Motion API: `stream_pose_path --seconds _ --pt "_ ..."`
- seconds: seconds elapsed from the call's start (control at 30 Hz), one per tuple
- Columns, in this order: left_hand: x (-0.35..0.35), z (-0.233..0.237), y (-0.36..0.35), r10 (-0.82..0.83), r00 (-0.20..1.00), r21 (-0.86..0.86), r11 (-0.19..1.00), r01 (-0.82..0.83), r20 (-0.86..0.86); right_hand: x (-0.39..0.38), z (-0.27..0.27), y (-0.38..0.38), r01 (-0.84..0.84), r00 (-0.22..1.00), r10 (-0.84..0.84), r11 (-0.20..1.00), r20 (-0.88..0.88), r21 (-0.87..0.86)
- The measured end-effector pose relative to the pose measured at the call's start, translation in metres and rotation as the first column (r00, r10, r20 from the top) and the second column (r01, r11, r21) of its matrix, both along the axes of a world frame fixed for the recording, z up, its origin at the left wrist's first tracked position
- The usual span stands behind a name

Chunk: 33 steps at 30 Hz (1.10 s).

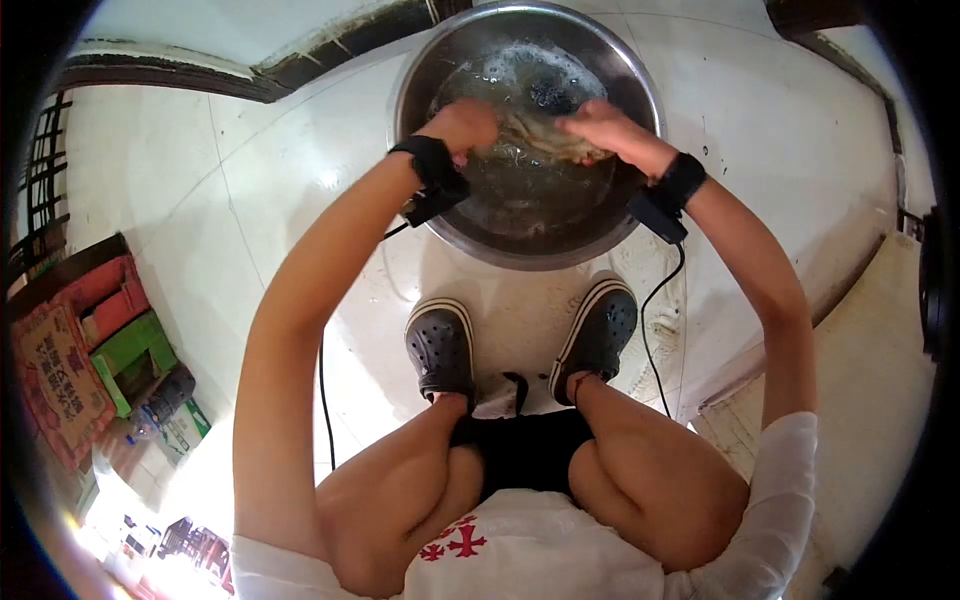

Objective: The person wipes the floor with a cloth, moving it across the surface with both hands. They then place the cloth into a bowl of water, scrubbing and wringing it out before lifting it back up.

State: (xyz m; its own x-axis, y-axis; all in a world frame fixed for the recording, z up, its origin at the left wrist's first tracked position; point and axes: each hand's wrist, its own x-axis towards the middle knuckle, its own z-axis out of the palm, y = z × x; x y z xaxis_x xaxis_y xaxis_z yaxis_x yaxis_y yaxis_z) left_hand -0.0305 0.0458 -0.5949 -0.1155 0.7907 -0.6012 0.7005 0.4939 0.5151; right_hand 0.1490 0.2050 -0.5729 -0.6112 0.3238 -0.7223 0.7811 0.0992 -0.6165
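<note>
A wide metal basin point(535, 262) stands on the floor in front of my feet, with murky water and some foam in it. Over the water, a limp, wet, pale yellowish cloth point(540, 138) stretches between my two hands. My left hand point(464, 126) is closed at its left end, fingers curled in. On the other side, my right hand point(612, 132) grips the right end, thumb toward the middle. Both hands are slightly blurred. Beyond the cloth, a dark patch point(550, 95) shows among the suds.
My dark clogs point(440, 345) are planted just behind the basin on wet pale tiles point(250, 190). Cables point(648, 340) hang from black wrist devices. Printed cardboard boxes point(65, 380) stand at the left. A dark-edged ledge point(270, 85) runs along the upper left.
</note>
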Motion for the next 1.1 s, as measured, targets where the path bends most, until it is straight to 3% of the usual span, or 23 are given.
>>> stream_pose_path --seconds 0.03,0.07,0.13,0.2,0.23,0.33,0.37,0.47,0.5,0.6,0.63,0.73,0.77,0.9,0.97,1.1 --pt "0.003 0.024 0.006 0.224 0.967 -0.319 0.931 -0.177 0.117 0.004 0.006 0.005 0.069 0.994 -0.076 0.994 -0.075 -0.084" --pt "0.004 0.037 0.003 0.303 0.915 -0.338 0.918 -0.206 0.265 0.005 0.014 0.009 0.133 0.977 -0.158 0.976 -0.142 -0.174" --pt "0.006 0.052 -0.004 0.433 0.732 -0.384 0.889 -0.249 0.526 0.002 0.051 -0.001 0.175 0.952 -0.196 0.979 -0.236 -0.108" --pt "0.015 0.057 -0.004 0.557 0.277 -0.49 0.827 -0.277 0.783 0.001 0.077 -0.013 0.161 0.927 -0.15 0.987 -0.343 0.003" --pt "0.021 0.061 -0.003 0.565 0.01 -0.542 0.797 -0.267 0.825 0.001 0.075 -0.017 0.153 0.918 -0.073 0.972 -0.389 0.178" --pt "0.045 0.091 0.003 0.569 -0.253 -0.619 0.666 -0.415 0.782 0.007 0.071 -0.036 0.097 0.824 0.201 0.871 -0.529 0.482" --pt "0.051 0.092 0.004 0.549 -0.208 -0.576 0.672 -0.465 0.809 0.011 0.075 -0.047 0.102 0.816 0.132 0.926 -0.563 0.364" --pt "0.049 0.089 0.004 0.606 -0.151 -0.579 0.612 -0.539 0.781 0.024 0.09 -0.059 -0.02 0.776 0.169 0.97 -0.608 0.244" --pt "0.042 0.079 -0.002 0.535 -0.258 -0.589 0.661 -0.465 0.804 0.029 0.084 -0.053 -0.038 0.759 0.164 0.977 -0.63 0.209" --pt "0.045 0.085 -0.014 0.548 -0.284 -0.602 0.583 -0.546 0.787 0.038 0.063 -0.026 0.062 0.748 0.091 0.976 -0.657 0.207" --pt "0.045 0.088 -0.016 0.558 -0.305 -0.619 0.549 -0.562 0.772 0.041 0.059 -0.017 -0.026 0.799 0.273 0.906 -0.536 0.423" --pt "0.029 0.09 -0.019 0.543 -0.496 -0.703 0.675 -0.222 0.678 0.04 0.029 -0.021 -0.018 0.657 0.58 0.65 -0.481 0.76" --pt "0.034 0.101 -0.019 0.594 -0.411 -0.721 0.608 -0.333 0.691 0.037 0.019 -0.018 -0.105 0.659 0.577 0.705 -0.482 0.701" --pt "0.032 0.105 -0.02 0.552 -0.305 -0.621 0.754 -0.215 0.776 0.023 0.009 -0.015 -0.025 0.557 0.443 0.854 -0.703 0.519" --pt "0.03 0.104 -0.022 0.582 -0.224 -0.616 0.776 -0.132 0.781 0.021 0.016 -0.012 -0.006 0.577 0.446 0.84 -0.685 0.542" --pt "0.029 0.108 -0.029 0.433 -0.042 -0.433 0.885 -0.171 0.9 0.019 0.018 -0.011 -0.02 0.527 0.566 0.755 -0.634 0.656"
